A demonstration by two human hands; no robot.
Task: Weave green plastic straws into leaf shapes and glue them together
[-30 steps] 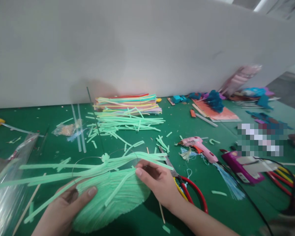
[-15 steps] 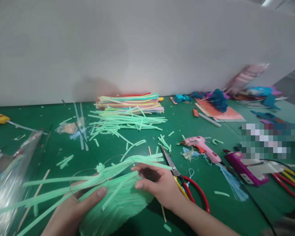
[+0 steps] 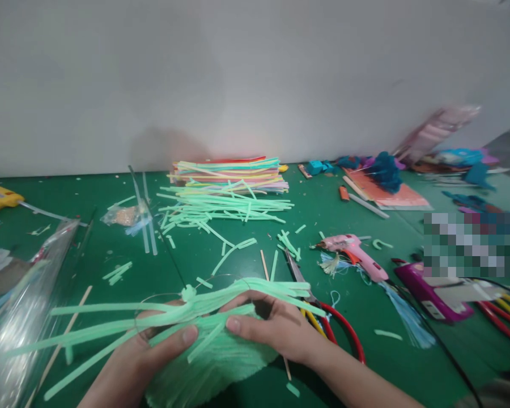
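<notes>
Green felt tabletop (image 3: pixel 221 266) littered with cut strips fills the frame below a grey wall. At lower centre the left hand (image 3: pixel 153 351) and right hand (image 3: pixel 276 331) pinch a mint-green fan-shaped piece of layered foam strips (image 3: pixel 212 357), thumbs pressed on top, fingers closed underneath. They seem to be bedding a loose strip, which calls for steady pressure; red-handled scissors (image 3: pixel 323 323) lie just right.

Item: pale green fringed piece (image 3: pixel 212 357), rounded fan shape, ribbed surface, held flat and low between my thumbs. Long green strips (image 3: pixel 110 323) trail from a small knot (image 3: pixel 189 293) just above my grip, spreading leftward and rightward, several bent.
</notes>
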